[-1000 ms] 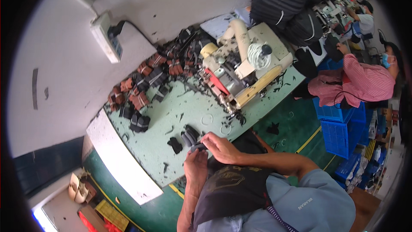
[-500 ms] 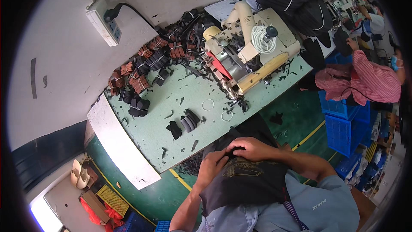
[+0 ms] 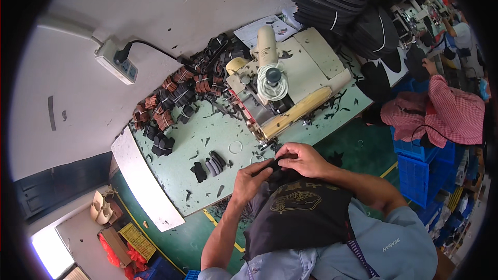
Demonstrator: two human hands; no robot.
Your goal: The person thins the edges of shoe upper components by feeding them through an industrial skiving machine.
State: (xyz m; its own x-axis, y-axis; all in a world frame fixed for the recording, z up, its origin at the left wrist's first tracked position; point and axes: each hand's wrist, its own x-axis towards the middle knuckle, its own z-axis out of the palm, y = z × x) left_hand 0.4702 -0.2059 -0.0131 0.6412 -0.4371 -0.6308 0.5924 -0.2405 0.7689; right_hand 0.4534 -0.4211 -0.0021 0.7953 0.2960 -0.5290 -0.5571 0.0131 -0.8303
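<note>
Two hands, left hand [image 3: 250, 178] & right hand [image 3: 302, 159], pinch a small black fabric piece [image 3: 277, 168] together; best held taut, edges aligned, nr cream sewing machine [image 3: 282, 85].

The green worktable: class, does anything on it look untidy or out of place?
Yes. Dark offcuts lie strewn over the green worktable around the sewing machine, some reaching its front edge. Both hands' grip, left hand and right hand, is on a black fabric piece.

Both forearms reach in from below, bent; left hand [image 3: 250, 177] and right hand [image 3: 302, 158] close together, fingers curled, pinching.
</note>
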